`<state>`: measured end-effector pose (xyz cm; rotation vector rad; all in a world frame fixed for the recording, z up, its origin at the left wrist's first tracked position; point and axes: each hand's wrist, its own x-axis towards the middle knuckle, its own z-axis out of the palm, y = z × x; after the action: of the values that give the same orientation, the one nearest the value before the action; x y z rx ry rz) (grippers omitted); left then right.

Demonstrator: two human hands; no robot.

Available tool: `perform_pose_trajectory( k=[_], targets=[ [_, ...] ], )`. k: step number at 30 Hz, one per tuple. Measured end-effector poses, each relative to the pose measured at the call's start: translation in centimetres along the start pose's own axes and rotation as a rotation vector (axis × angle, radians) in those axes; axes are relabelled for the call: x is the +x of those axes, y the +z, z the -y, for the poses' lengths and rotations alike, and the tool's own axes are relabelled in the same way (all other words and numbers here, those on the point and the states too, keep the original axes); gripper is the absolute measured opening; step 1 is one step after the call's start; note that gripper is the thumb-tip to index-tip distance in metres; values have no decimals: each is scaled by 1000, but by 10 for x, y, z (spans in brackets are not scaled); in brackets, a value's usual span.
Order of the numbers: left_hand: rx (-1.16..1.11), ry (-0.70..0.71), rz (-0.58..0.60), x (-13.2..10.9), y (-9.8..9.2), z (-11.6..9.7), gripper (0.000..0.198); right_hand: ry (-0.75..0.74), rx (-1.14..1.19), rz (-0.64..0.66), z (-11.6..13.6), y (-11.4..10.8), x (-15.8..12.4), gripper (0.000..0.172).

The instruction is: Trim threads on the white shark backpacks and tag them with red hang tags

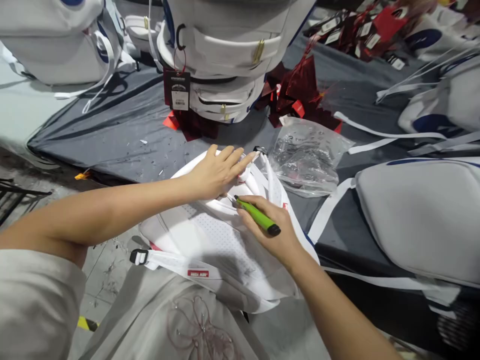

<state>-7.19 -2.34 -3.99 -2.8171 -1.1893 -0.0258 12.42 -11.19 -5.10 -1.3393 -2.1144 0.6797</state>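
Note:
A white backpack (225, 235) lies with its dotted back panel and straps upward, partly over my lap and against the table edge. My left hand (221, 172) rests on its top part, fingers spread. In my right hand (272, 227) is a green tool with black ends (258, 215), like a pen or small cutter; its tip touches or nearly touches the white fabric just below my left hand. A strap with a red label (198, 273) and a black buckle (139, 257) runs along the near side.
White backpacks (236, 50) with a hanging tag (180, 90) stand ahead. Dark red tags (300, 87) and a clear plastic bag (311, 155) lie on the grey-covered table (123, 125). Another backpack (427, 215) lies at the right, its straps trailing.

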Motion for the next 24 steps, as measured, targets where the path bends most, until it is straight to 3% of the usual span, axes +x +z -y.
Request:
perform_pose_trajectory(
  k=[4, 8, 12, 16, 21, 24],
  targets=[
    [-28, -21, -29, -1, 3, 1, 98, 19, -27, 155, 6, -17, 7, 36],
    [-53, -94, -27, 0, 5, 1, 100, 113, -110, 159, 11, -11, 18, 25],
    [-79, -119, 52, 1, 0, 2, 98, 10, -326, 171, 10, -13, 22, 14],
    [-91, -137, 52, 0, -6, 3, 99, -73, -259, 153, 4, -19, 18, 15],
    [-52, -148, 69, 1, -4, 2, 95, 14, -118, 119, -3, -14, 17, 18],
    [-92, -144, 5, 1, 2, 2, 93, -2, -136, 160, -4, -12, 20, 15]
  ],
)
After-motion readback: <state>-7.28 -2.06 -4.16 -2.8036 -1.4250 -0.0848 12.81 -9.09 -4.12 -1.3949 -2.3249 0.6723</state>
